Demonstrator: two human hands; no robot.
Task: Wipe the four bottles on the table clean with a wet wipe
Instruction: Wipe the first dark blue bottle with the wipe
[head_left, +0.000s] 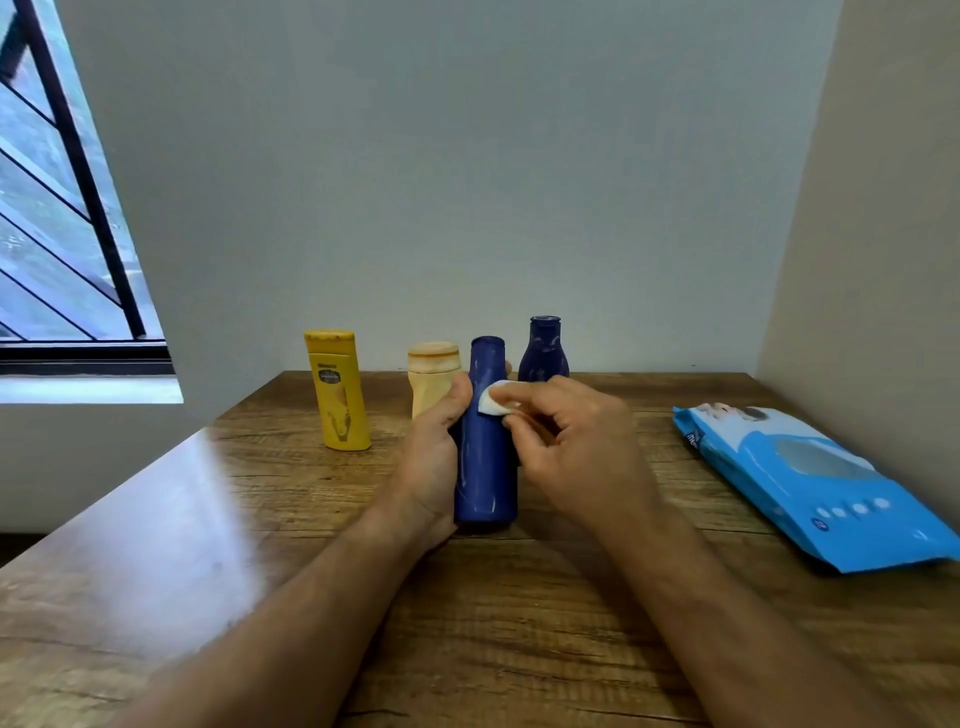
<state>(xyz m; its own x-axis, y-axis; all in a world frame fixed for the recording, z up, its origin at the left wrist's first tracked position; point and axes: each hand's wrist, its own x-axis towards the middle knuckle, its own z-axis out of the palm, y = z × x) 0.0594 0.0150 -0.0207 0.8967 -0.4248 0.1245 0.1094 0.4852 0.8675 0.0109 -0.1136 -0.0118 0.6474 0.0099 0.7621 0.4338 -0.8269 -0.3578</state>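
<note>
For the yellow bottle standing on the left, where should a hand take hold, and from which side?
Probably around the middle of the yellow bottle, coming from the front: it stands upright on its cap, apart from the tan bottle, so fingers can wrap both sides.

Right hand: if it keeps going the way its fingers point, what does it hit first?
The right hand pinches a wipe and points left, already against the blue bottle that the left hand grips. Beyond that, probably the left thumb; depth is unclear.

- left hand (434, 462) grips upright blue bottle (485, 457) on surface (519, 623)
- right hand (576, 447) pinches white wipe (492, 399) against it
- wipe pack (810, 483) right of hands
</note>
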